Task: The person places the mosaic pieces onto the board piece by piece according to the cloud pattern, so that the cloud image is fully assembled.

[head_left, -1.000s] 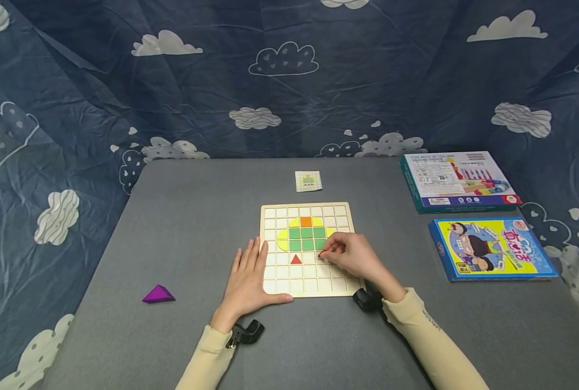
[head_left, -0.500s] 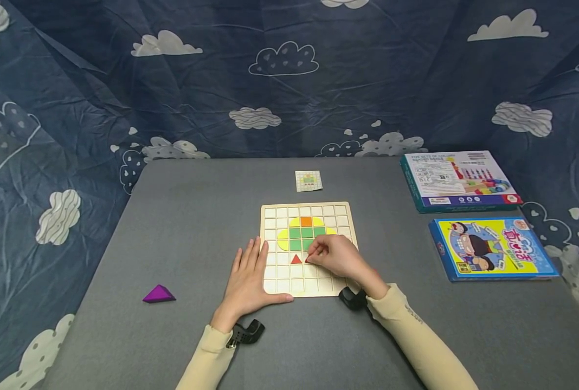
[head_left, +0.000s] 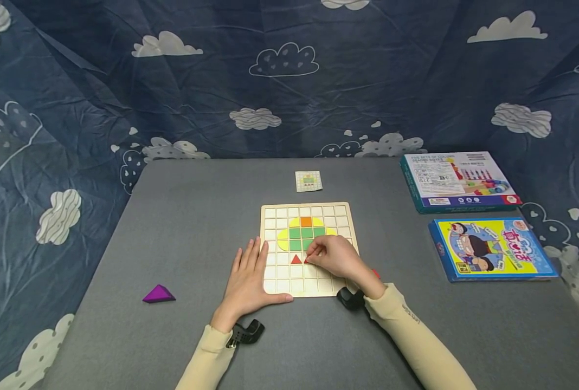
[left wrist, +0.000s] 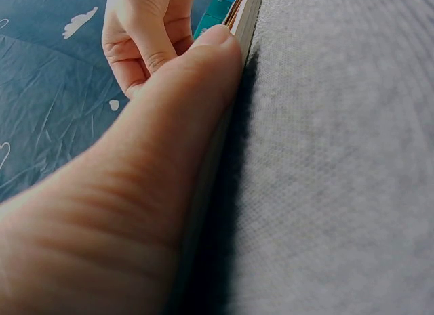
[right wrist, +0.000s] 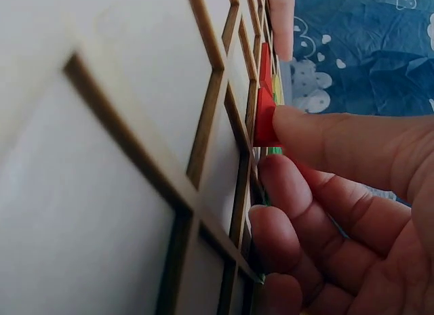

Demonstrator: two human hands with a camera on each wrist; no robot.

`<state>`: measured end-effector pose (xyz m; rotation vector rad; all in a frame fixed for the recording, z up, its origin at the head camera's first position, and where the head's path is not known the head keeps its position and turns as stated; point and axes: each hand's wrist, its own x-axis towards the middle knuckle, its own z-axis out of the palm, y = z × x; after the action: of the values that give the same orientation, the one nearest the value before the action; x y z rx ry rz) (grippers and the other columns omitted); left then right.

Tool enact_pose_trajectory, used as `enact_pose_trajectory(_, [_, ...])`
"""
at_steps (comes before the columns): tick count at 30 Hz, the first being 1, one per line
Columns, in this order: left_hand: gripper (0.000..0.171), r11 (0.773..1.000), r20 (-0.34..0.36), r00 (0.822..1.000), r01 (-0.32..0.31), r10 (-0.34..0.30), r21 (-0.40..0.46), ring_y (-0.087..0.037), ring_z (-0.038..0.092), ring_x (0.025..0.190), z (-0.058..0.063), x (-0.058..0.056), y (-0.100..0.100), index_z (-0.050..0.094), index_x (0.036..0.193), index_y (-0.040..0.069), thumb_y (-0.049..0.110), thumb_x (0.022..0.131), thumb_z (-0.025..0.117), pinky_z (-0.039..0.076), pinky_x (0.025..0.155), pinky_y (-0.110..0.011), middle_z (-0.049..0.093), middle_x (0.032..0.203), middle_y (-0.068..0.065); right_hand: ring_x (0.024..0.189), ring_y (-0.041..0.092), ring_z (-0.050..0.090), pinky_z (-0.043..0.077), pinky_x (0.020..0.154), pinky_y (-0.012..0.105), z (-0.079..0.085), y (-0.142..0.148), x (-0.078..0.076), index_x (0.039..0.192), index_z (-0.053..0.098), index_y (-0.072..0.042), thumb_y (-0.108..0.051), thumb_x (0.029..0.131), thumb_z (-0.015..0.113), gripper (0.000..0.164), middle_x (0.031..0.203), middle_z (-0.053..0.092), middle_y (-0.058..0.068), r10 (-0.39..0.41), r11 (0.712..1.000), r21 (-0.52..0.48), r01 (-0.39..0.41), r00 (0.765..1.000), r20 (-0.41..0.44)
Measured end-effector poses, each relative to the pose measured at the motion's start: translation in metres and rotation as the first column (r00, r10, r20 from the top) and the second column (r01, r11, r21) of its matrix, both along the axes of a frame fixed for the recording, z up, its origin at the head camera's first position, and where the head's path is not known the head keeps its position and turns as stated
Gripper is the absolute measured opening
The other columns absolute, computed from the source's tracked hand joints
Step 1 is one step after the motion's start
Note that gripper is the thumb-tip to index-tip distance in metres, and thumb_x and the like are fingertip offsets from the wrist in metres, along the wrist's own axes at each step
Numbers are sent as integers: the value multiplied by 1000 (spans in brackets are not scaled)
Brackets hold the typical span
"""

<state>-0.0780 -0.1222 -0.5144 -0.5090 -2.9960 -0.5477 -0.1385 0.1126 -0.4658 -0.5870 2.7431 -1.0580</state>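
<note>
A wooden grid board (head_left: 299, 286) lies on the table with green squares (head_left: 295, 233), yellow curved pieces (head_left: 282, 241) and an orange square (head_left: 306, 221) set in its cells. My left hand (head_left: 248, 279) rests with straight fingers at the board's left side, its thumb along the front edge. Thumb and fingertips of my right hand (head_left: 340, 255) pinch a red triangle (right wrist: 264, 122) in the cell to the right of another red triangle (head_left: 296, 259). The right hand hides part of the board's right side.
A small pattern card (head_left: 308, 181) lies beyond the board. Two boxes, one white and green (head_left: 460, 181) and one blue and yellow (head_left: 494, 249), lie at the right. A purple pyramid-like block (head_left: 159, 294) sits at the left. Something red (head_left: 376, 273) shows beside the right wrist.
My right hand has moved left across the board with the red triangle, to the cell beside the other red triangle. The left hand has stayed put.
</note>
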Motion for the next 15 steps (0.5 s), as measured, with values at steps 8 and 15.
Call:
enact_pose_trajectory(8, [130, 1000, -20, 1000, 9, -8, 22, -28, 5, 143, -1, -1, 0, 15, 152, 2, 88, 61, 53, 2, 113, -46, 12, 156, -17, 58, 5, 51, 42, 57, 30, 2, -3, 0, 71, 72, -18, -16, 79, 78, 10, 62, 58, -12, -43, 996, 77, 48, 997, -61])
enact_pose_trajectory(15, [130, 1000, 7, 1000, 5, -5, 12, -26, 2, 143, 0, 0, 0, 12, 152, 3, 85, 62, 57, 0, 113, -45, 10, 156, -16, 57, 6, 51, 43, 58, 30, 2, -4, 1, 68, 71, -18, -14, 79, 77, 12, 61, 58, -13, -61, 993, 93, 67, 996, -65])
